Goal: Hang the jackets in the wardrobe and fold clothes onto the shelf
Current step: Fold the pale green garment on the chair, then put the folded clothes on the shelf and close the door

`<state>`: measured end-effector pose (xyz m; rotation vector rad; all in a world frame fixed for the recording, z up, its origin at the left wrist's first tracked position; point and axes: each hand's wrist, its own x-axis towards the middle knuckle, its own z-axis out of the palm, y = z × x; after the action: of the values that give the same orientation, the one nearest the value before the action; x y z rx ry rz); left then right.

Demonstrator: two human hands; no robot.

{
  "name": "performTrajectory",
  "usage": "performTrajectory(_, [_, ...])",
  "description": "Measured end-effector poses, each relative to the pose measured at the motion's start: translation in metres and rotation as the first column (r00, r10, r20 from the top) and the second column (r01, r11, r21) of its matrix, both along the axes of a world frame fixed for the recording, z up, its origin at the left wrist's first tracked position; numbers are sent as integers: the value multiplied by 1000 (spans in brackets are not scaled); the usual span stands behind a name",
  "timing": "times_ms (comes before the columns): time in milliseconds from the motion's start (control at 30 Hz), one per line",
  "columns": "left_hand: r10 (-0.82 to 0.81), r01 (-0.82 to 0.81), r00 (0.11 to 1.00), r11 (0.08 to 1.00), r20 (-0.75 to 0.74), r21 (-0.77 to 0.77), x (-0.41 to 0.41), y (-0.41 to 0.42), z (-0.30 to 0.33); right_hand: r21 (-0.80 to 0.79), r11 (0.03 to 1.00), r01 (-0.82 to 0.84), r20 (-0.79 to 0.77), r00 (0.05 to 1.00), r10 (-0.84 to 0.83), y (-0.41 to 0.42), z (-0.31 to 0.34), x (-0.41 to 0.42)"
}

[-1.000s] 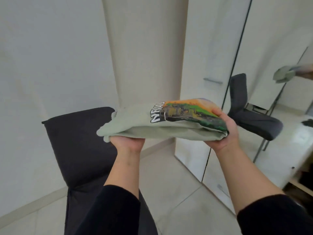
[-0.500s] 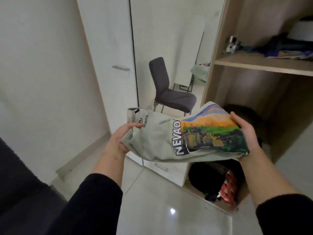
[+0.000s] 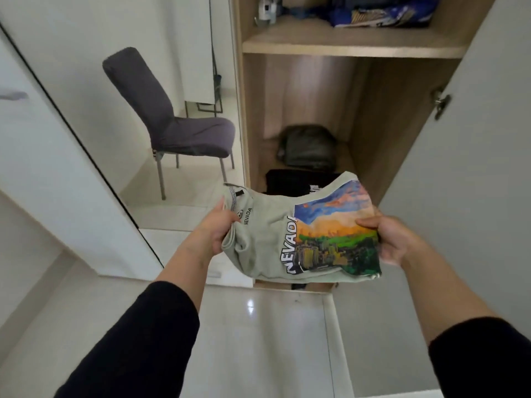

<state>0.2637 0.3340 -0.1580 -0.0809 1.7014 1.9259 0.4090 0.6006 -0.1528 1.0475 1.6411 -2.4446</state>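
Folded shirt (image 3: pixel 267 239), pale green, held up in front of open wardrobe (image 3: pixel 370 116), over the lower compartment. "NEVADA" lettering and bright landscape print on top, facing camera; collar label at left end. Sagging a little in the middle between two hands.

Left hand (image 3: pixel 219 229) at collar end: grip curled round the edge, thumb on top, fingers hidden beneath the cloth. Right hand (image 3: pixel 395 239) at printed end: grip pinching the fold, thumb lying across the print, fingers underneath. Both arms in black sleeves (image 3: pixel 138 340), pushed up the forearms.

Inside the wardrobe, behind and below the shirt: dark bundle (image 3: pixel 307 149) toward the back of the lower space, and black folded garment (image 3: pixel 290 180) nearer the front, partly covered by the shirt. Whether shirt touches the black garment: cannot tell. Above, wooden shelf (image 3: pixel 344 43) carrying blue patterned cloth (image 3: pixel 382 12) at right and small metallic object (image 3: pixel 267 10) at left, both cut off by the top edge.

Wardrobe door (image 3: pixel 471 168) swung open at right, metal hinge (image 3: pixel 441 103) on its inner edge. At left, mirrored panel showing grey chair (image 3: pixel 169 116). Glossy pale floor (image 3: pixel 258 340) below.
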Motion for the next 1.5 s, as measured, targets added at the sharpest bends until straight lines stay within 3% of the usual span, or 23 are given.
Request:
performTrajectory(200, [-114, 112, 992, 993, 52, 49, -45, 71, -29, -19, 987, 157, 60, 986, -156, 54, -33, -24])
performTrajectory(633, [49, -39, 995, 993, 83, -113, -174, 204, -85, 92, 976, 197, 72, 976, -204, 168, -93, -171])
performTrajectory(833, [83, -83, 997, 993, -12, -89, -242, 231, -113, 127, 972, 198, -7, 980, -199, 206, -121, -226])
performTrajectory(933, [2, -25, 997, 957, -81, -288, -259, 224, -153, 164, 981, 100, 189, 973, -131, 212, -152, -232])
performTrajectory(1033, [-241, 209, 970, 813, 13, -543, -255, 212, -198, 258, 965, -41, 384, 921, -64, 201, -186, -228])
performTrajectory(1100, [-333, 239, 943, 689, -6, -685, -246, 208, -204, 422, 900, -107, 389, 918, -73, 197, -203, -226])
performTrajectory(1267, [-225, 90, 966, 747, -123, -658, -238, 194, -215, 726, 686, 47, 227, 926, -303, 195, -206, -223])
performTrajectory(1333, [-239, 72, 960, 715, -147, -696, -230, 190, -221, 800, 594, -82, 321, 896, -308, 189, -213, -217])
performTrajectory(1500, [-391, 36, 898, 524, -202, -851, -200, 190, -212, 803, 348, -485, 566, 803, -188, 169, -211, -198])
